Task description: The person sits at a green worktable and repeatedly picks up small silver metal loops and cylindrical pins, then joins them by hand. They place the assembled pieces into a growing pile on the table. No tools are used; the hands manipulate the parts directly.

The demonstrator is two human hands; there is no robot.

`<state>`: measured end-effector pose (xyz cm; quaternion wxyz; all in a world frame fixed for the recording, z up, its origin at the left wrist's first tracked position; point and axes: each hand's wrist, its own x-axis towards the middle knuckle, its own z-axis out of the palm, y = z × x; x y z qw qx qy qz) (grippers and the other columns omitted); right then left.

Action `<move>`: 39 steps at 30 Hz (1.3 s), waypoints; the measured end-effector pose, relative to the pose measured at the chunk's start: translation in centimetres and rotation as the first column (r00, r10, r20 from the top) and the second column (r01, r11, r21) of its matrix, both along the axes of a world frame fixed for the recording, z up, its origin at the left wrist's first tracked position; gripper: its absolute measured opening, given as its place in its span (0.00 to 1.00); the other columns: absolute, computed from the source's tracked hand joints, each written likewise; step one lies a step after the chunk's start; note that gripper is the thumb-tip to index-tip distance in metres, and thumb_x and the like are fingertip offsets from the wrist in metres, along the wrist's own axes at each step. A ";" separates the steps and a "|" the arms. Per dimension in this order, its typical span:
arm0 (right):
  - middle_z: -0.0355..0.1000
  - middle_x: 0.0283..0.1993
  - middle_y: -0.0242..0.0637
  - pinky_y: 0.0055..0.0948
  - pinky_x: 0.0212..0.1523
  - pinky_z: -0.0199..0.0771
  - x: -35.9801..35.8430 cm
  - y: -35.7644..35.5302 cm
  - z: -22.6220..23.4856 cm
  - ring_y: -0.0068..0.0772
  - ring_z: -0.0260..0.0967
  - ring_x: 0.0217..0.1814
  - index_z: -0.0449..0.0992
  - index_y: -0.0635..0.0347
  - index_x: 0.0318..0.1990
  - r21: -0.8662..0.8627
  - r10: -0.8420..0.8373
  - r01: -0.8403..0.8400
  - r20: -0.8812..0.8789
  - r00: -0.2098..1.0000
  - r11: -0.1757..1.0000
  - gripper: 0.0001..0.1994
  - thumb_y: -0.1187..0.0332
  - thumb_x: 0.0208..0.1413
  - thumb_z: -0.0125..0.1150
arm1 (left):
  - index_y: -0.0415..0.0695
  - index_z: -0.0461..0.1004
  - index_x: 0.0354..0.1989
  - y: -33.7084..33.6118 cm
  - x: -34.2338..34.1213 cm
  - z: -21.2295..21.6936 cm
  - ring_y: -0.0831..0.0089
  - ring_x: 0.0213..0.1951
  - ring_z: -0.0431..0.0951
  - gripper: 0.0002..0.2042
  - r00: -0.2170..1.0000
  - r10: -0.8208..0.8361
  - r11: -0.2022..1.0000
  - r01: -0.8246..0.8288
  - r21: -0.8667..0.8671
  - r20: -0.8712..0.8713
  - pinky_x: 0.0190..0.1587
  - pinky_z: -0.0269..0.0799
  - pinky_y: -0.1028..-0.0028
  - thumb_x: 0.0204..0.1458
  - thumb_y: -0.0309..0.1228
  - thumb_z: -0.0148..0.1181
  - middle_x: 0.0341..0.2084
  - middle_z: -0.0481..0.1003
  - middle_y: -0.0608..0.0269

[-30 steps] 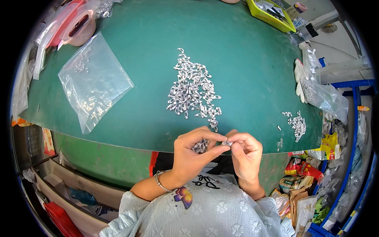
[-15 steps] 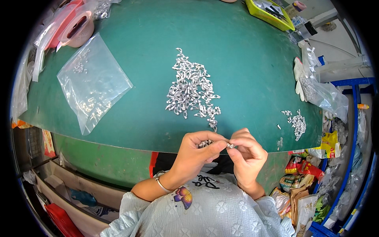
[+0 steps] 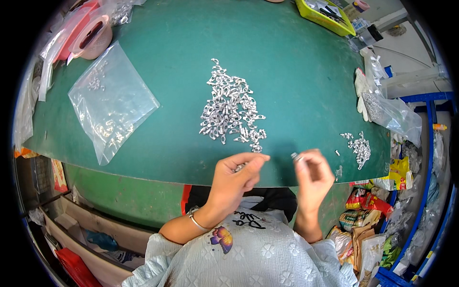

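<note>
My left hand (image 3: 237, 174) is curled near the table's front edge. Several small silver metal parts (image 3: 240, 167) show inside its fingers, and its thumb and forefinger meet. To its right, my right hand (image 3: 313, 177) pinches one small silver metal part (image 3: 296, 156) between thumb and fingertips. The two hands are apart. Just beyond them lies a large pile of silver clasp-like parts (image 3: 229, 107), each with an oval hole. A smaller heap of tiny silver pieces (image 3: 362, 152) lies at the right, with a single loose piece (image 3: 337, 153) beside it.
A clear plastic bag (image 3: 119, 115) holding a few small pieces lies flat on the green table (image 3: 167, 48) at left. Behind it stands a pink bowl (image 3: 98, 45). A yellow-green tray (image 3: 330, 21) with tools is far right. White gloves (image 3: 361, 93) lie at the right edge.
My hands, together before, have parted. The right hand has moved right with a small metal part in its fingertips. The left hand has shifted slightly left and stays curled.
</note>
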<state>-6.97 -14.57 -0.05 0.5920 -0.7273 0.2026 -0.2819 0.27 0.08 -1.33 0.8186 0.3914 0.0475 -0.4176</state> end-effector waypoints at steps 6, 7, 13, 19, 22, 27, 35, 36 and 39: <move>0.70 0.30 0.36 0.26 0.35 0.65 -4.4 -12.7 -2.0 0.30 0.65 0.30 0.75 0.65 0.32 -0.710 -0.492 0.099 -0.373 0.787 0.697 0.05 0.76 0.48 0.57 | 0.34 0.71 0.34 0.9 0.4 -1.6 0.84 0.17 0.56 0.10 0.989 0.145 0.989 -0.145 0.033 0.006 0.17 0.48 0.84 0.55 0.31 0.52 0.14 0.58 0.73; 0.70 0.30 0.38 0.29 0.37 0.65 -5.3 -14.4 -2.7 0.34 0.65 0.32 0.75 0.65 0.32 -0.801 -0.569 0.089 -0.336 0.751 0.592 0.05 0.75 0.47 0.58 | 0.35 0.71 0.34 0.9 0.5 -1.5 0.84 0.16 0.56 0.10 0.988 0.153 0.987 -0.153 0.046 0.013 0.16 0.47 0.84 0.55 0.31 0.52 0.14 0.58 0.72; 0.68 0.39 0.46 0.38 0.47 0.61 -2.6 -12.1 -3.0 0.45 0.63 0.44 0.72 0.64 0.41 -0.936 -0.566 0.103 -0.114 0.816 0.337 0.12 0.74 0.47 0.57 | 0.35 0.71 0.34 0.7 0.4 -1.7 0.84 0.16 0.56 0.10 0.987 0.160 0.985 -0.159 0.061 -0.012 0.16 0.47 0.84 0.55 0.31 0.51 0.14 0.58 0.72; 0.69 0.37 0.40 0.32 0.40 0.63 4.3 -1.8 -3.1 0.39 0.65 0.38 0.74 0.62 0.37 -0.651 0.149 -0.303 -0.281 0.948 0.696 0.13 0.75 0.39 0.64 | 0.34 0.71 0.34 0.7 0.2 -1.2 0.84 0.17 0.56 0.10 0.986 0.164 0.984 -0.166 0.068 0.035 0.16 0.47 0.84 0.56 0.30 0.49 0.15 0.59 0.72; 0.69 0.34 0.39 0.33 0.38 0.62 4.7 -1.9 -4.4 0.38 0.64 0.36 0.75 0.63 0.35 -0.676 0.110 -0.249 -0.242 0.964 0.694 0.11 0.76 0.40 0.64 | 0.34 0.71 0.34 0.7 0.2 -1.1 0.84 0.16 0.56 0.10 0.986 0.161 0.984 -0.165 0.070 0.050 0.16 0.47 0.84 0.56 0.30 0.49 0.15 0.58 0.72; 0.73 0.31 0.37 0.21 0.33 0.66 2.9 -2.1 -3.7 0.22 0.67 0.30 0.75 0.65 0.38 -0.203 0.151 -0.195 -0.216 0.965 0.959 0.10 0.79 0.45 0.61 | 0.35 0.72 0.35 0.6 0.2 -1.3 0.85 0.17 0.56 0.08 0.986 0.150 0.986 -0.154 0.063 0.068 0.17 0.47 0.84 0.54 0.28 0.52 0.16 0.60 0.72; 0.71 0.42 0.41 0.27 0.47 0.68 0.1 0.9 -2.2 0.29 0.69 0.43 0.72 0.70 0.42 0.752 0.356 -0.412 0.250 0.901 0.515 0.10 0.79 0.52 0.55 | 0.38 0.75 0.37 -0.4 -0.2 -0.1 0.88 0.22 0.61 0.11 0.900 0.054 0.985 -0.119 0.125 0.433 0.27 0.58 0.85 0.44 0.19 0.60 0.18 0.65 0.74; 0.71 0.42 0.41 0.27 0.47 0.68 0.0 1.0 -2.2 0.29 0.69 0.43 0.72 0.70 0.43 0.762 0.353 -0.413 0.257 0.900 0.499 0.10 0.79 0.52 0.54 | 0.38 0.76 0.37 -0.3 -0.2 0.1 0.87 0.22 0.61 0.11 0.872 0.054 0.983 -0.133 0.128 0.487 0.27 0.58 0.84 0.43 0.19 0.61 0.18 0.65 0.74; 0.71 0.42 0.41 0.28 0.47 0.68 -0.1 1.3 -2.2 0.29 0.68 0.44 0.71 0.70 0.43 0.770 0.352 -0.421 0.270 0.896 0.480 0.10 0.79 0.53 0.53 | 0.37 0.76 0.36 -0.1 0.0 0.7 0.85 0.22 0.63 0.11 0.787 0.039 0.977 -0.160 0.142 0.616 0.27 0.59 0.83 0.42 0.17 0.61 0.17 0.65 0.71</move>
